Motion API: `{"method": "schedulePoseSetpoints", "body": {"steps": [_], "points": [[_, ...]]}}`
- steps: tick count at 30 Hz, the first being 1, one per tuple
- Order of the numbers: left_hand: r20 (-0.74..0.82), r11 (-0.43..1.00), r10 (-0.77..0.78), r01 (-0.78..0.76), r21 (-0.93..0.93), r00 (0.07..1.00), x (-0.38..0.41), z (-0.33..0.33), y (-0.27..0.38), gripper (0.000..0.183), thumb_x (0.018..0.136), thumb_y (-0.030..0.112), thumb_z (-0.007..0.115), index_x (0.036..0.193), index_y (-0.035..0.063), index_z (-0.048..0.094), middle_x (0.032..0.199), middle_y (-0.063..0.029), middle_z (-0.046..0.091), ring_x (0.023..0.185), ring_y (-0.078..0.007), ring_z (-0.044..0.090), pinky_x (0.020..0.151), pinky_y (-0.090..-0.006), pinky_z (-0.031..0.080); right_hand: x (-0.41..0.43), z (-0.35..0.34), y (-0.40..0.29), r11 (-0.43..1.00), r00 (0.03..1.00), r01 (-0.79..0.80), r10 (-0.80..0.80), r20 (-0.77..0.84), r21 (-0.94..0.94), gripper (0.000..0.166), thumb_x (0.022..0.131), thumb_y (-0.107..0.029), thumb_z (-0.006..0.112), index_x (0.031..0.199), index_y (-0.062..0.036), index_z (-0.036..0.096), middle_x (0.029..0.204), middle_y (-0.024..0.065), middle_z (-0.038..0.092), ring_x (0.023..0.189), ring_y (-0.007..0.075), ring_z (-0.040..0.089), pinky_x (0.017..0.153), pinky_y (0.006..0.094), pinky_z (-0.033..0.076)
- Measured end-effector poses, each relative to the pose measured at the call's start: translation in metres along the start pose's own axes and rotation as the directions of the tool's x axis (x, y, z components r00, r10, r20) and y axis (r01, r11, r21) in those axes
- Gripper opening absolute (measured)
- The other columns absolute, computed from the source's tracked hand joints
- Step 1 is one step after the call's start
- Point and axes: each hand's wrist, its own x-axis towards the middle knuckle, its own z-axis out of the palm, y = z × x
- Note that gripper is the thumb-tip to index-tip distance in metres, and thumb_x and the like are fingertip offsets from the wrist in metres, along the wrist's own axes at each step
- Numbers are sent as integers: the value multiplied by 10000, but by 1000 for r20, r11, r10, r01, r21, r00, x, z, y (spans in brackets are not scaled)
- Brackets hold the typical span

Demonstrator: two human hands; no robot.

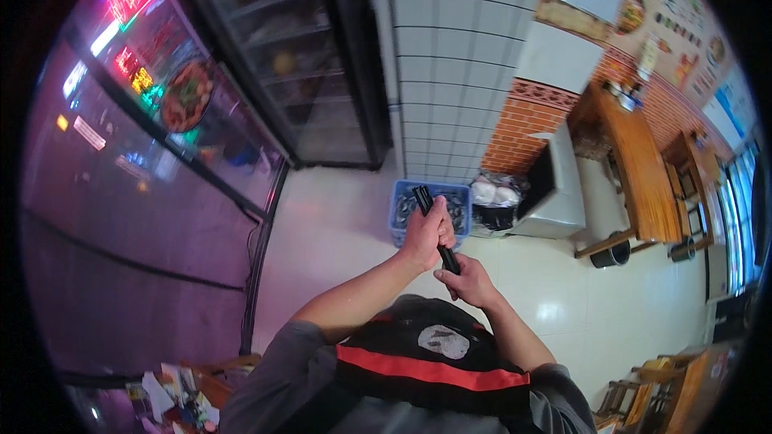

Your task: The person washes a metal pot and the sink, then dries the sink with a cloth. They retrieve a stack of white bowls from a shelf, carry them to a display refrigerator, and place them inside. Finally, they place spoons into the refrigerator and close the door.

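A bundle of black chopsticks [424, 198] slants across the space in front of my body. My left hand [427, 235] is wrapped around its middle, with the upper ends sticking out past the thumb. Lower down, my right hand [473, 282] grips the other end [449, 260] between thumb and fingers. Beyond my hands, a blue plastic crate [400, 230] stands on the floor. It holds dark, glassy-looking items, partly hidden by my left hand.
White wrapped bundles in clear plastic [496, 194] sit right of the crate, beside a grey cabinet [558, 208]. A tiled pillar [458, 90] rises behind. A glass-door fridge [301, 72] and window [151, 241] stand left. Wooden tables [648, 193] and a black bin [611, 254] are right.
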Motion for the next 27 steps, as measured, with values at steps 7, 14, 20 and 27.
{"method": "schedulePoseSetpoints", "body": {"steps": [7, 14, 20, 27], "points": [[-61, 958, 260, -249, 144, 964, 10, -49, 102, 280, 982, 233, 599, 795, 129, 419, 596, 10, 423, 510, -106, 446, 494, -291, 392, 109, 53, -38, 932, 935, 356, -355, 19, -62, 385, 880, -288, 693, 1104, -3, 563, 1023, 77, 663, 936, 169, 614, 817, 327, 485], [140, 711, 468, -466, 527, 873, 42, -51, 150, 191, 973, 141, 584, 820, 61, 502, 677, -17, 524, 617, -91, 509, 555, -270, 421, 209, 54, -76, 264, 980, -142, -99, 173, 954, 556, 993, -531, 426, 1191, -35, 580, 1200, 109, 613, 1132, 268, 575, 1014, 436, 445], [136, 816, 393, -413, 404, 909, 116, -30, 223, 281, 986, 226, 592, 775, 96, 459, 601, 27, 445, 541, -67, 444, 510, -246, 386, 268, 16, -109, 463, 970, -113, -142, 199, 879, 515, 1003, -459, 460, 1178, 13, 571, 1158, 159, 634, 1058, 294, 632, 952, 449, 486], [174, 986, 162, -153, -64, 971, 199, -17, 259, 313, 994, 315, 575, 776, 134, 441, 590, 35, 409, 501, -101, 425, 504, -289, 408, 279, -50, -201, 881, 883, 300, -402, 243, 366, 477, 916, -323, 677, 1153, 36, 473, 861, 132, 623, 605, 193, 609, 562, 290, 505]]}}
